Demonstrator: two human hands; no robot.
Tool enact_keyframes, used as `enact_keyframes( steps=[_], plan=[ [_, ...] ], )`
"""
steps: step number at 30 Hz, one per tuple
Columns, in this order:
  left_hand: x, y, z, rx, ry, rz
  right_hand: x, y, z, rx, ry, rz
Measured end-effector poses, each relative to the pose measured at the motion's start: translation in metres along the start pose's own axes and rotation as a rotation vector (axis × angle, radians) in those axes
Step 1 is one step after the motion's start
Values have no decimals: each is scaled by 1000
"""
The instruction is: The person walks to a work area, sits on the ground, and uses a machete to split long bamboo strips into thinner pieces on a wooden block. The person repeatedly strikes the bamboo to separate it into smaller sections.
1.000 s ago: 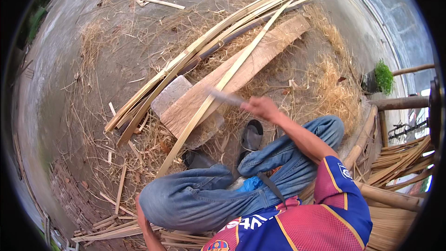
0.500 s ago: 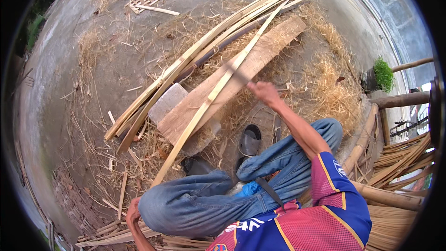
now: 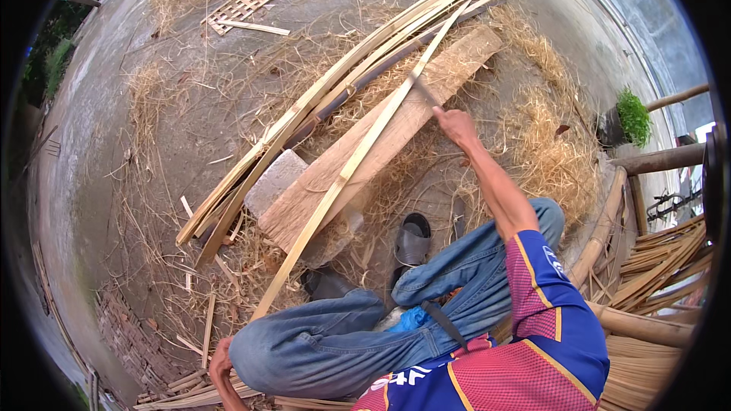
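On plank [image 3: 320, 183]: right hand [image 3: 457, 125] grip clamps knife [image 3: 421, 91] on bamboo strip [image 3: 358, 160]; left hand [image 3: 221, 369] grip unclear.

1 wooden plank [image 3: 365, 154], 1 grey block [image 3: 274, 181], 1 sandal [image 3: 412, 237], 1 potted plant [image 3: 630, 116], 2 hands

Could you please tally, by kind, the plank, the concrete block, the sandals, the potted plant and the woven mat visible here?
Plank: 1
Block: 1
Sandals: 2
Potted plant: 1
Woven mat: 1
Total: 6
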State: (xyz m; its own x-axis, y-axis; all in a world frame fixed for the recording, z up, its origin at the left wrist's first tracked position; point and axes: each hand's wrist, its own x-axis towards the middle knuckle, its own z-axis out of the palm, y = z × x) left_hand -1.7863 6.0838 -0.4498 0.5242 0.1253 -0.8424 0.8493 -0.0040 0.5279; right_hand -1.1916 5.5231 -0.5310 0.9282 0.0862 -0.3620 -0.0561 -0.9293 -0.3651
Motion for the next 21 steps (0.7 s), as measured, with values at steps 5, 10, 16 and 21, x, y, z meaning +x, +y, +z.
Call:
enact_keyframes(
  steps=[5,10,16,21],
  plan=[
    [7,14,-1,40,51,3,39,59,11,-226,424,-197],
    [6,29,29,150,496,76,13,13,1,1076,248,388],
    [-4,15,2,192,983,322,-2,-17,11,502,53,191],
    [-52,-21,-41,272,1180,322,0,-57,-32,1230,-204,148]
  ],
)
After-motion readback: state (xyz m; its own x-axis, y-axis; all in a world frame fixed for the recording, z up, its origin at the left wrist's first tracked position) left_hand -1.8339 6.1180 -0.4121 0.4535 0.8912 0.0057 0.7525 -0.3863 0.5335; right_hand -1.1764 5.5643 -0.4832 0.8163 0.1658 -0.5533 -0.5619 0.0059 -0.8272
